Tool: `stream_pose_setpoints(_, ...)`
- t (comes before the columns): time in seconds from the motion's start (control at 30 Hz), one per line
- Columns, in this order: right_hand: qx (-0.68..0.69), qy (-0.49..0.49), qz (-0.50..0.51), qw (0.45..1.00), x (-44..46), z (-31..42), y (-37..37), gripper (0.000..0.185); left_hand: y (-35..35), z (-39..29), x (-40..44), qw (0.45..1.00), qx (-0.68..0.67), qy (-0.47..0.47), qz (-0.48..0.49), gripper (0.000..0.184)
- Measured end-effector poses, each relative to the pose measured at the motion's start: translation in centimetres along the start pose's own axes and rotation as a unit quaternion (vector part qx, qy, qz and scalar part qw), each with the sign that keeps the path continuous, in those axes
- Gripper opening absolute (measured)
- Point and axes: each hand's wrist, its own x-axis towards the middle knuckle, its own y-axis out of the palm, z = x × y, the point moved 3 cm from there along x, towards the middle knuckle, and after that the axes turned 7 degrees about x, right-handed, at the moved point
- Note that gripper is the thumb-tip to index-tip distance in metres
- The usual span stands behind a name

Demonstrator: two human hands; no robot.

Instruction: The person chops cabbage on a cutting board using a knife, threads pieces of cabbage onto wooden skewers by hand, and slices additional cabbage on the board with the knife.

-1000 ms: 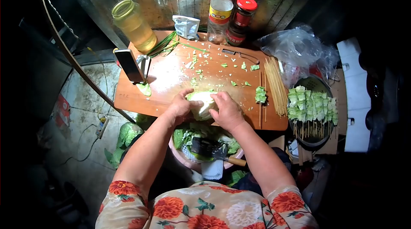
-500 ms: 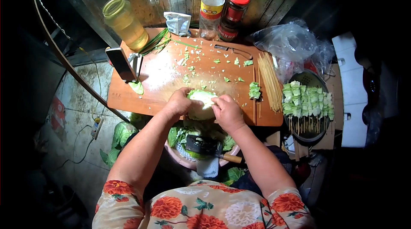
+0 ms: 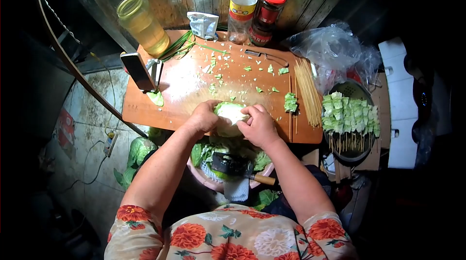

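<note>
A pale green cabbage (image 3: 229, 113) rests at the near edge of the wooden board, between both hands. My left hand (image 3: 206, 117) is closed around its left side. On the right side, the fingers of my right hand (image 3: 257, 123) are bent and pressed onto the cabbage's leaves; their tips are partly hidden. Below the board, a cleaver (image 3: 230, 165) with a wooden handle lies across a pink basin (image 3: 206, 180) of cabbage leaves. Right of my hands, a skewer carries folded cabbage pieces (image 3: 290, 102), beside a bundle of bare bamboo skewers (image 3: 308, 95).
Filled cabbage skewers (image 3: 349, 114) lie over a dark pot at the right. A phone (image 3: 138, 72) stands on the board's left. Along the back are a jar of yellow liquid (image 3: 145, 29), a red-capped bottle (image 3: 241, 12), a dark jar (image 3: 270, 10) and a peeler (image 3: 264, 56).
My right hand's fingers have shifted slightly on the cabbage, further over its right side. My left hand keeps its hold. The whole view has moved very slightly.
</note>
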Motion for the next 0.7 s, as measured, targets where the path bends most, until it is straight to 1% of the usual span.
stream_pose_setpoints(0.03, 0.0, 0.001, 0.001, 1.0, 0.0, 0.0, 0.0, 0.031, 0.1, 0.0, -0.1, 1.0, 0.0, -0.001, 0.0, 0.062)
stream_pose_setpoints(0.1, 0.04, 0.019, 0.013, 0.999, 0.0, 0.2, 0.0, 0.037, 0.1, -0.1, -0.1, 1.0, 0.026, -0.002, -0.005, 0.062)
stream_pose_setpoints(0.23, 0.03, 0.03, 0.039, 0.998, 0.0, 0.4, -0.4, 0.043, 0.2, 0.5, 0.4, 0.999, 0.039, 0.009, -0.003, 0.062)
stream_pose_setpoints(0.3, 0.033, 0.051, 0.055, 0.997, 0.1, 0.3, -0.4, 0.047, 0.1, 0.7, 0.6, 0.998, 0.057, 0.025, -0.015, 0.062)
stream_pose_setpoints(0.33, 0.033, 0.052, 0.056, 0.997, 0.1, 0.3, -0.4, 0.047, 0.2, 0.9, 0.7, 0.998, 0.057, 0.025, -0.015, 0.062)
stream_pose_setpoints(0.4, 0.034, 0.055, 0.058, 0.996, 0.1, 0.2, -0.5, 0.048, 0.2, 0.8, 0.7, 0.996, 0.069, 0.056, -0.029, 0.062)
stream_pose_setpoints(0.5, 0.035, 0.062, 0.066, 0.995, 0.3, -0.1, -0.4, 0.049, 0.1, 0.4, 0.1, 0.996, 0.07, 0.046, -0.01, 0.062)
stream_pose_setpoints(0.63, 0.033, 0.056, 0.062, 0.996, 0.3, 0.0, -0.4, 0.049, 0.2, 0.6, 0.4, 0.995, 0.087, 0.05, -0.017, 0.064)
stream_pose_setpoints(0.7, 0.028, 0.062, 0.054, 0.996, 0.3, 0.0, -0.4, 0.05, 0.3, 0.6, 0.4, 0.998, 0.048, 0.051, -0.01, 0.062)
